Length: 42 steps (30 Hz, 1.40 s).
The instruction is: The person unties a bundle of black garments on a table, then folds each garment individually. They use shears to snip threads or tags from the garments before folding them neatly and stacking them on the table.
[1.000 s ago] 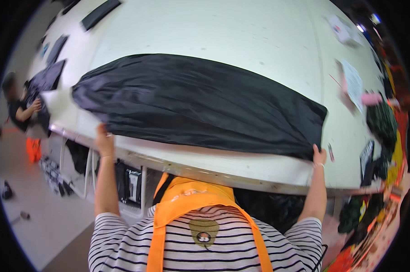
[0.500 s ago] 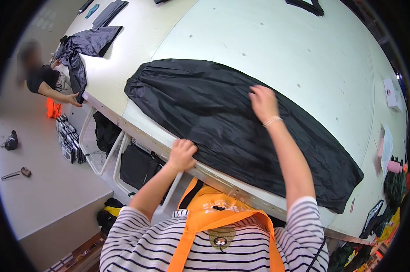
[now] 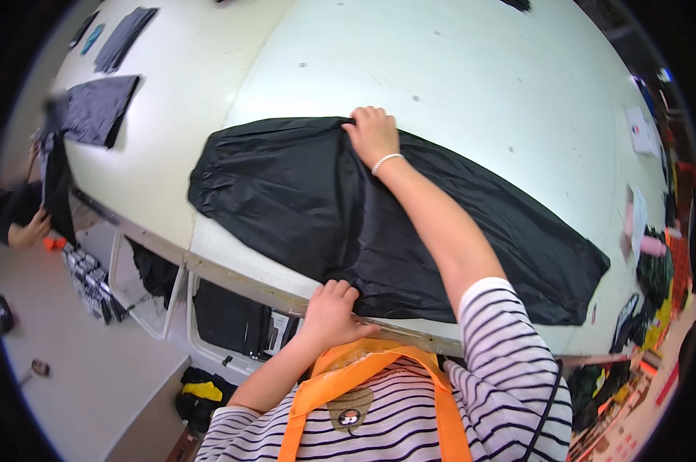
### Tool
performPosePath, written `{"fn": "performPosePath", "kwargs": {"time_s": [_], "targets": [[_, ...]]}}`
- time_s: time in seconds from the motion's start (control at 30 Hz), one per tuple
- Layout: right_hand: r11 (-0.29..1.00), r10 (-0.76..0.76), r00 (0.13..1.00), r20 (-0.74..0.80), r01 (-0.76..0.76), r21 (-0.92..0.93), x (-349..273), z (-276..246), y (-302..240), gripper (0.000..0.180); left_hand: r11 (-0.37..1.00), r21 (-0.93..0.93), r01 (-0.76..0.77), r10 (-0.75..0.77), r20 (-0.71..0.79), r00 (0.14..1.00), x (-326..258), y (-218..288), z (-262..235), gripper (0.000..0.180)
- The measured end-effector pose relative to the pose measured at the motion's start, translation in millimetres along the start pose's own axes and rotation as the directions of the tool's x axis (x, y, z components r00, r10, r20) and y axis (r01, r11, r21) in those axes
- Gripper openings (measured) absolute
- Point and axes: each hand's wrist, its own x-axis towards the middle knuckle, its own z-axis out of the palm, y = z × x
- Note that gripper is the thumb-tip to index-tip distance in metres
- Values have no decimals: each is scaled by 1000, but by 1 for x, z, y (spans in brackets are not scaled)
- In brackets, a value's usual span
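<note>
A pair of black, shiny trousers [image 3: 279, 192], or a similar long garment, lies spread across the white table, its gathered elastic end to the left. At the garment's far edge my right hand [image 3: 373, 138] has its fingers curled down over the fabric, a white beaded bracelet on its wrist. Beside the table's front edge my left hand [image 3: 332, 312] is closed at the garment's near edge. A crease runs through the cloth between both hands. The fingertips are partly tucked into the fabric, so the exact grip is hidden.
White crates [image 3: 192, 308] with dark packed goods stand below the table [image 3: 471, 69]. At the left, a co-worker [image 3: 25, 215] handles a dark grey garment [image 3: 102, 112]. A white box [image 3: 642, 131] and a pink roll [image 3: 653, 246] lie on the right.
My right hand has moved left to the garment's far edge and closed on it. My left hand has shifted slightly right along the near edge. The fabric between them is now creased.
</note>
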Motion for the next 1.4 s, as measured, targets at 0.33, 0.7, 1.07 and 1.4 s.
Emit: {"fn": "performPosePath", "kwargs": {"time_s": [0.33,0.7,1.07,1.4], "targets": [[991,-90,963,255,60,123,-170,-97,2,58,974,215,-72,68,25,997,53,13,65,79],[998,59,985,160,-61,7,-248,-209,182,62,912,404,-74,70,26,997,67,77,97,87],[441,743,603,-289,-767,-467,-456,-370,544,58,785,599,-160,119,107,987,93,128,174,85],[859,473,868,149,-417,-296,-444,-371,412,56,774,617,-143,127,69,989,84,137,180,84]]}}
